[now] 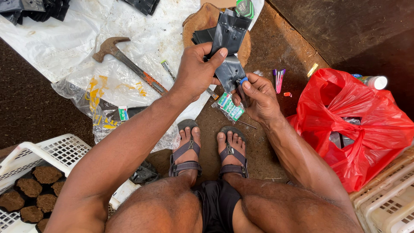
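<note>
Black plastic bag [228,47], flat and glossy, with small punched holes, is held at twelve o'clock above the feet, over a round wooden stump [202,21] that carries a stack of like bags. Left hand [196,71]: fingers closed, pinching the upper part of the bag between thumb and forefinger. Right hand [258,97]: fingers closed on the bag's lower edge together with a small blue-tipped tool [242,80], whose kind cannot be told. The step in hand appears to be working the lower end of the bag with this tool; any next move would call for the left hand to keep the sheet taut and the tool to meet the edge squarely. At ten o'clock a claw hammer [125,58] lies on clear plastic sheeting [142,26]; just below the hands, small green-and-white packets [230,108] lie on the earth floor. At three o'clock sits a red plastic bag [358,125]; at eight o'clock, a white crate [64,149] holds soil-filled pots [46,174]. Sandalled feet [209,151] rest at six o'clock.
</note>
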